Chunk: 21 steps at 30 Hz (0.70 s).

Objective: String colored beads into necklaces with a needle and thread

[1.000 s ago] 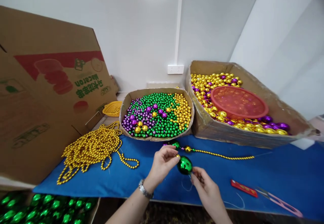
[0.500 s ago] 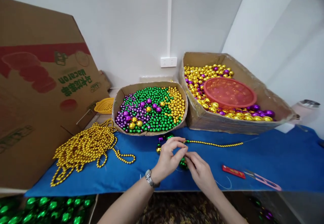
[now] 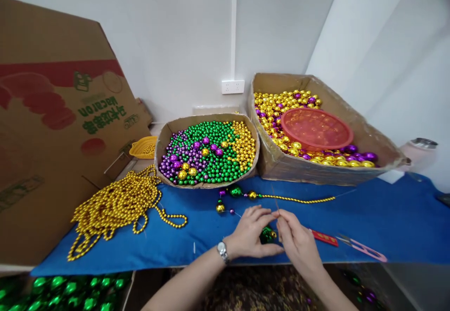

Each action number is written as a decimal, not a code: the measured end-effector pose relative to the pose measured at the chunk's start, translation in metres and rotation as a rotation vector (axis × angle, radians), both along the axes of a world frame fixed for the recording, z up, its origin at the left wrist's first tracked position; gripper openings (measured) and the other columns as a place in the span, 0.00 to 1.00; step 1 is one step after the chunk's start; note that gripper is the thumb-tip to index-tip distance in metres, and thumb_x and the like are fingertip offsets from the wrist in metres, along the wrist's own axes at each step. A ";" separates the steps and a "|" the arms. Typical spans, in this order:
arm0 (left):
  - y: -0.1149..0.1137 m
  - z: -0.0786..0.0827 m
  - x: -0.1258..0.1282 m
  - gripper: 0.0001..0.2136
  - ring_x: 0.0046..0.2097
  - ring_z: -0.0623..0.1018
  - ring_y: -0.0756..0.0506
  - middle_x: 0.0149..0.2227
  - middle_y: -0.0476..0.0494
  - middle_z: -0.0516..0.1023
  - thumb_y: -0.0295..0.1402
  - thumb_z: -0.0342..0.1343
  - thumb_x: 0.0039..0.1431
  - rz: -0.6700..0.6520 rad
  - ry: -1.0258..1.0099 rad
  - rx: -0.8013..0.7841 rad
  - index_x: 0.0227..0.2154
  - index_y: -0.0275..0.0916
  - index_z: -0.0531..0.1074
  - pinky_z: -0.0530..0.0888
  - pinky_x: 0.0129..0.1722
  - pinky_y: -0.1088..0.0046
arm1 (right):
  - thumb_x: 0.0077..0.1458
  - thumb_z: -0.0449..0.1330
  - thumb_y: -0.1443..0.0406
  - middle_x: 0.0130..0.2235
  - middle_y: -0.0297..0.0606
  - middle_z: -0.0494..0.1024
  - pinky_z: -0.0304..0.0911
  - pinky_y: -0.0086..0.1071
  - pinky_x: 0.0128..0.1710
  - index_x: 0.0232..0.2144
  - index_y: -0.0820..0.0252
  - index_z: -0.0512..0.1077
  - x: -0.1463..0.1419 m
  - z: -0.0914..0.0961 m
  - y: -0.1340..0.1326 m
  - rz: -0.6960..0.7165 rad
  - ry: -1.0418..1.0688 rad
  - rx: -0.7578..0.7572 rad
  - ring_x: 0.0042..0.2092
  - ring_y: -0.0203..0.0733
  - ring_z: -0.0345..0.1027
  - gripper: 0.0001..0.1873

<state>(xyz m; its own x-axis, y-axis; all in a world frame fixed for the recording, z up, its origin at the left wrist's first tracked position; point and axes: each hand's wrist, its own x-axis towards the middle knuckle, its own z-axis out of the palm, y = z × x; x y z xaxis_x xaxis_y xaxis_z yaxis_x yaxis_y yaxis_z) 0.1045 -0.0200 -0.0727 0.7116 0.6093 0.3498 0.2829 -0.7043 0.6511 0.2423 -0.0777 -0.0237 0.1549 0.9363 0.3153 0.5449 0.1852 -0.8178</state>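
By the left hand (image 3: 251, 232), shiny green bead (image 3: 266, 234), seemingly round

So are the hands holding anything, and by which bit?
The right hand pinches a thin thing, maybe thread or a needle, by its lower visible end. I can't tell whether the left hand holds the partly hidden green ball.

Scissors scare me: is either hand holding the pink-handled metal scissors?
No, the pink-handled metal scissors lie on the blue cloth, apart from the left hand and right hand.
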 end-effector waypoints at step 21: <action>0.018 -0.003 -0.089 0.19 0.54 0.64 0.36 0.52 0.38 0.67 0.20 0.49 0.50 0.327 0.685 0.357 0.45 0.41 0.67 0.63 0.53 0.51 | 0.49 0.66 0.56 0.15 0.22 0.57 0.44 0.28 0.21 0.32 0.59 0.67 0.072 0.061 -0.013 -0.518 0.829 0.335 0.19 0.27 0.47 0.16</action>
<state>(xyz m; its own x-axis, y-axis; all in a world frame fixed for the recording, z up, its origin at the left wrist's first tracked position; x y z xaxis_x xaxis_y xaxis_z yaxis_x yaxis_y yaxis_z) 0.0155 -0.0016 -0.0752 0.6436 0.7566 0.1155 0.7605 -0.6492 0.0147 0.3146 -0.0906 0.0377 0.8016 0.5766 0.1577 -0.0885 0.3753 -0.9227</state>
